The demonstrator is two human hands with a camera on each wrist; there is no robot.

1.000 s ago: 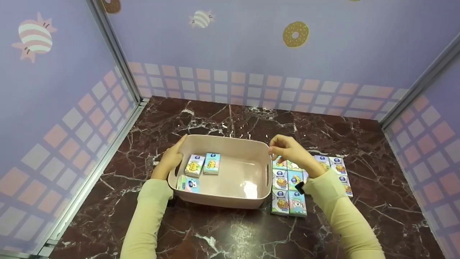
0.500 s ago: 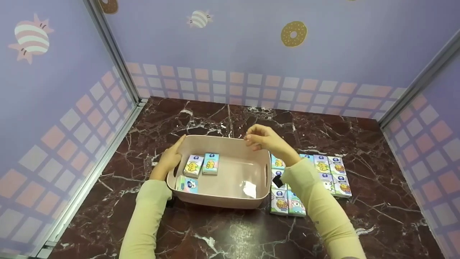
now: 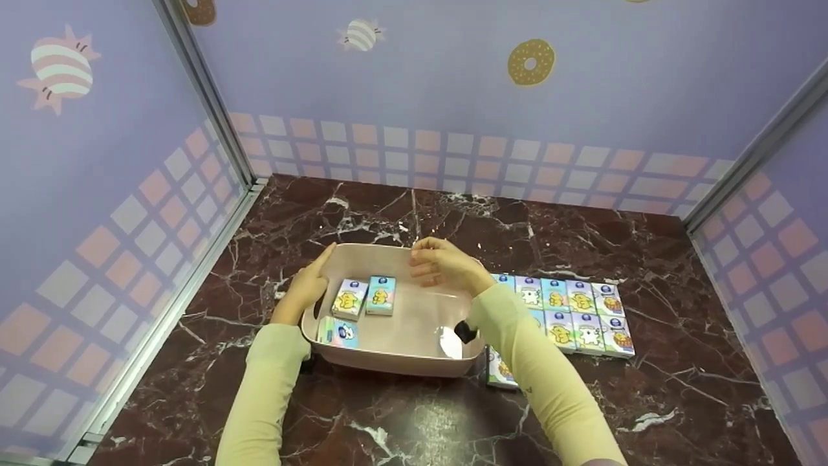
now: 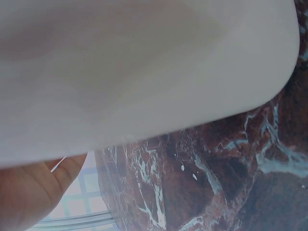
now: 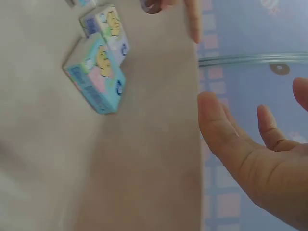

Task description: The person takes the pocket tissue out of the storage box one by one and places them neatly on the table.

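L grip (image 4: 33,195) pt. behind bin (image 4: 159,82)

Partitioned booth (image 3: 211,103), candy-print walls (image 3: 427,77), marbled surface (image 3: 362,427)

Bin (image 3: 401,365): one
Packs in the bin (image 3: 380,296): three
Packs beside the bin (image 3: 581,298): at least ten, counting those partly covered
Grips (image 3: 307,288) (image 3: 447,265): two
Sleeves (image 3: 264,382): two
Wall candies (image 3: 62,67): two
Wall doughnuts (image 3: 543,63): one whole, two cut off

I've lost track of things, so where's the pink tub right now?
In the head view, the pink tub sits below centre on the marbled surface, just left of the laid-out packs, with the left hand at its left end.
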